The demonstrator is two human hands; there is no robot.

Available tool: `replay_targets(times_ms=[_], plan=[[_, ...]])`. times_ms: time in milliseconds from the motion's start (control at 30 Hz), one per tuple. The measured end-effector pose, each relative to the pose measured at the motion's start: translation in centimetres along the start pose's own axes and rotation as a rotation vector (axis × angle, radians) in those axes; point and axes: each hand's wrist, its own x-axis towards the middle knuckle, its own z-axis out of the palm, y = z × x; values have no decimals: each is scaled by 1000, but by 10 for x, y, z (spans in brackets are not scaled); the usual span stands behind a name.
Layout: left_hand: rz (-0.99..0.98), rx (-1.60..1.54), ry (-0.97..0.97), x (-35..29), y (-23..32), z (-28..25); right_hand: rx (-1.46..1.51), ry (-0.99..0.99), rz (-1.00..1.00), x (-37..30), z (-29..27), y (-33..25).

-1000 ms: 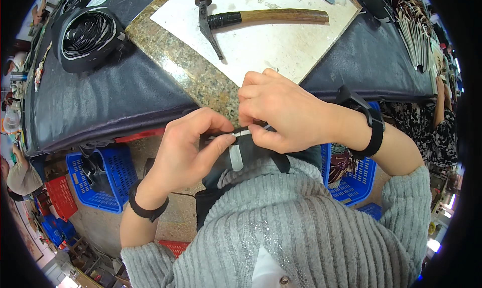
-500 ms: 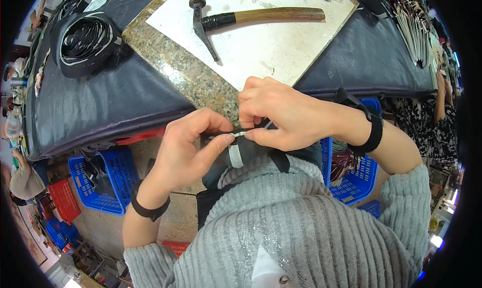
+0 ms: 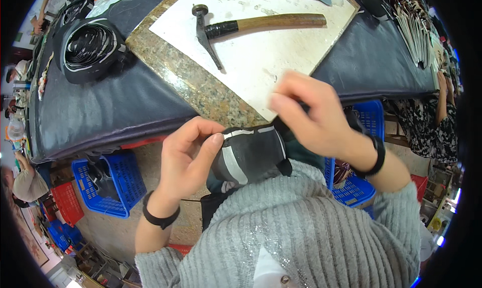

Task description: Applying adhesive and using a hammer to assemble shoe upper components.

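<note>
A black, leather-like piece with pale strips along its upper edge and down its left side lies across my lap, in front of the slab. My left hand pinches its upper left corner between thumb and forefinger. Above and to the right of the piece, apart from it, is my right hand. Its fingers are curled and blurred by motion, so whether anything is between them cannot be seen. A hammer with a wooden handle rests on the white board beyond my hands.
The board lies on a speckled stone slab over a dark padded table. A black coiled roll sits at left, stacked pieces at far right. Blue baskets stand below on both sides. Other people work at both edges.
My right hand has left the edge of the black piece and moved up and right. More of the piece's face shows now. My left hand keeps its pinch.
</note>
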Motion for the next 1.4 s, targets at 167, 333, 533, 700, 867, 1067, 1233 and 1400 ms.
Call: replay_targets(times_ms=[167, 333, 533, 700, 867, 1067, 1233, 1400], plan=[[170, -89, 136, -7, -12, 16, 728, -439, 674, -72, 27, 21], [275, 125, 81, -13, -16, 37, 1566, 0, 409, -93, 72, 31], [480, 493, -161, -8, 4, 33, 1664, 187, 459, -98, 76, 15], [678, 767, -196, -5, 31, 29, 1564, 236, 491, -102, 72, 11], [910, 943, -281, -3, 29, 28, 1461, 240, 493, -102, 75, 10], [788, 1027, -415, -5, 38, 28, 1260, 250, 462, -100, 74, 10], [600, 867, -314, -3, 25, 31, 1201, 271, 442, -100, 77, 11], [716, 974, -356, -2, 30, 30, 918, 245, 350, -98, 72, 11]])
